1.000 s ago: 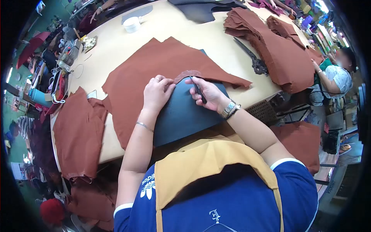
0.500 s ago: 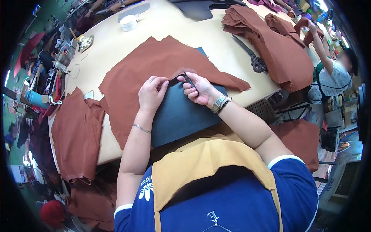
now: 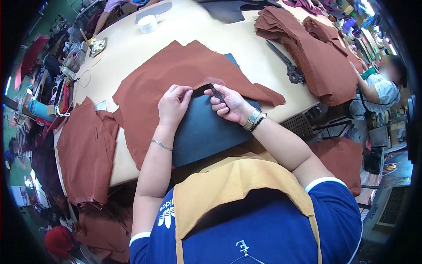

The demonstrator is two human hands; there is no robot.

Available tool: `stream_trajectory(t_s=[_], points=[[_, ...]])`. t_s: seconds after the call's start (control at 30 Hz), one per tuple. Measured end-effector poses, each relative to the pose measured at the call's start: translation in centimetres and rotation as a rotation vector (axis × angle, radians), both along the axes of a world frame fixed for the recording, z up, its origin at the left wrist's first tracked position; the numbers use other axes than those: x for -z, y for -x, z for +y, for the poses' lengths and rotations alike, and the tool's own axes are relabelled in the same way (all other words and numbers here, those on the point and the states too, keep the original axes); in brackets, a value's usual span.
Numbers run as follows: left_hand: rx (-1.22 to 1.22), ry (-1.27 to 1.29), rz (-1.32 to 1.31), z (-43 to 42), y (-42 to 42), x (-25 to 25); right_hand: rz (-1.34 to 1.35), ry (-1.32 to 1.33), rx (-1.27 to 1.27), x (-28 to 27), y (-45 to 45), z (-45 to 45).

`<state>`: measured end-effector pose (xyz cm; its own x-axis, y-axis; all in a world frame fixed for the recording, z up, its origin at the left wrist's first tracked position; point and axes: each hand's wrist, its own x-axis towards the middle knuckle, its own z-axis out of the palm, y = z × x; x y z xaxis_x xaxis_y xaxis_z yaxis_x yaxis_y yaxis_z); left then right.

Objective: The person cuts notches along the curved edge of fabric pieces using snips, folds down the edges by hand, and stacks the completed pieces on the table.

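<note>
A large rust-brown fabric piece [image 3: 162, 75] lies across a dark blue-grey board [image 3: 211, 132] at the table's near edge. My left hand [image 3: 174, 104] pinches the fabric's edge between thumb and fingers. Just to the right, my right hand [image 3: 229, 104] is wrapped round a small dark tool [image 3: 216, 94], whose tip is at the fabric edge near a lighter, rough patch [image 3: 214, 81]. What kind of tool it is, I cannot tell. The board's blue corner shows beyond the fabric.
Large dark scissors [image 3: 288, 64] lie beside a stack of brown fabric [image 3: 312, 61] at right. Another brown piece [image 3: 88, 149] hangs over the table's left edge. A white cup [image 3: 148, 24] stands on the far side of the table [image 3: 127, 48]. A person [image 3: 376, 88] is at the right.
Both hands have shifted slightly left since the first frame, still at the fabric edge. The person at the right raised an arm with brown fabric, then lowered it.
</note>
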<state>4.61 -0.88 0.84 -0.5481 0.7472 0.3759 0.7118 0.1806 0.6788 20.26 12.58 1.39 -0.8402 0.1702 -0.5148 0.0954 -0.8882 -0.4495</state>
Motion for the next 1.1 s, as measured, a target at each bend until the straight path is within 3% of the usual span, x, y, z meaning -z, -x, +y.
stream_trajectory(t_s=[0.97, 1.1], points=[[0.012, 0.036, 0.044, -0.1, 0.0, 0.1, -0.009, -0.114, 0.071, 0.2, 0.6, -1.4], [0.177, 0.120, -0.013, -0.7, 0.4, -1.0, -0.030, -1.148, 0.133, -4.1, -1.7, 0.3]])
